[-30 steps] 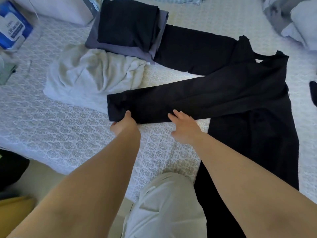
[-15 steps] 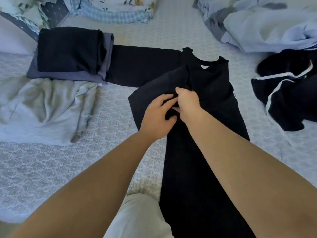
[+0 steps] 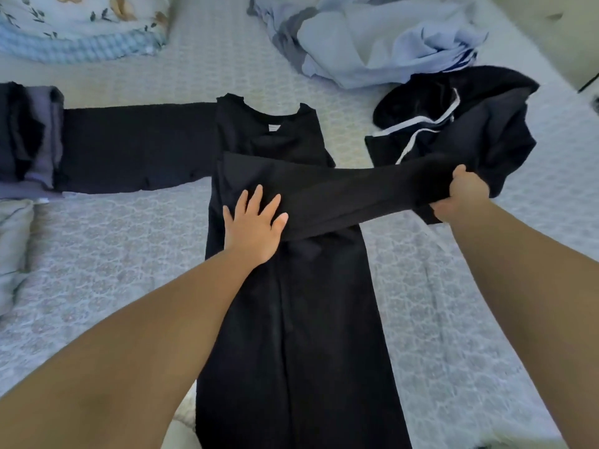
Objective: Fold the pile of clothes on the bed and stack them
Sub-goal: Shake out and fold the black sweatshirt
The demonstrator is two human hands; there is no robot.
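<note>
Half a second ago both hands met at the chest of the black long-sleeved garment (image 3: 291, 319); now they are apart. Its other sleeve lies toward the bed's left edge. Left hand (image 3: 254, 222) presses flat, fingers spread. Right hand (image 3: 460, 197) grips the sleeve end, drawn rightward. Soft, light, limp cloth: best taken at cuffs and hem.

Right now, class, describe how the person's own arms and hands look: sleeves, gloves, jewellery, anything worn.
Both forearms are bare to the frame's edge, with no sleeves in view. The left hand and right hand wear no gloves; no rings, watch or bracelets show. Light trousers peek out between the arms.
</note>
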